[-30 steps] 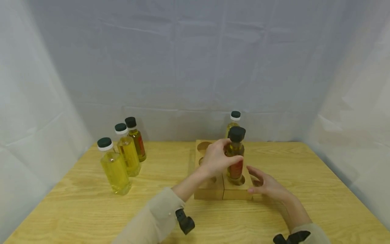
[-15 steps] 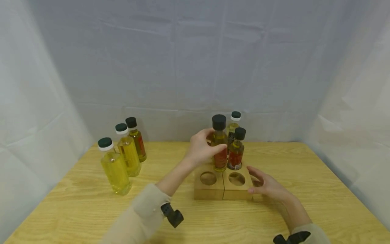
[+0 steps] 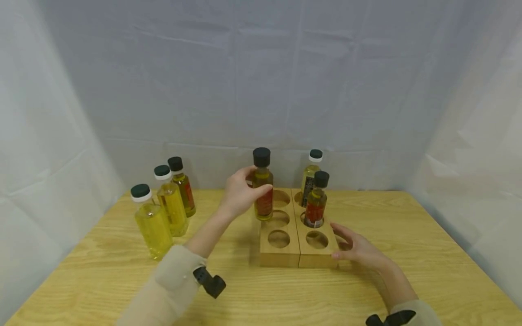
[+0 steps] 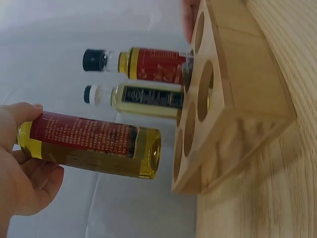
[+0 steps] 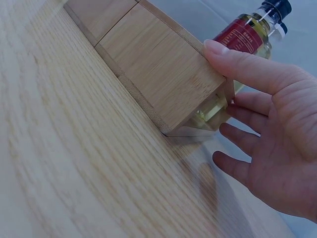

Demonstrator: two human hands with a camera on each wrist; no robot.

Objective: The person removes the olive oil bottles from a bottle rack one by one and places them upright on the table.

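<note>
My left hand grips a red-labelled oil bottle with a black cap, upright in the air over the left edge of the wooden six-hole holder. In the left wrist view the same bottle lies across my left hand, its base clear of the holder. A second red-labelled bottle stands in the middle right hole. A white-capped bottle stands in the far right hole. My right hand rests with straight fingers against the holder's near right corner, thumb on its top edge.
Three more bottles of yellow oil stand in a row on the left of the wooden table: a large one, a middle one and a red-labelled one. Grey cloth walls close in the back and both sides.
My left hand has lifted the red-labelled bottle out of the near right hole and carried it up and to the left. The right hand has stayed at the holder's corner.
</note>
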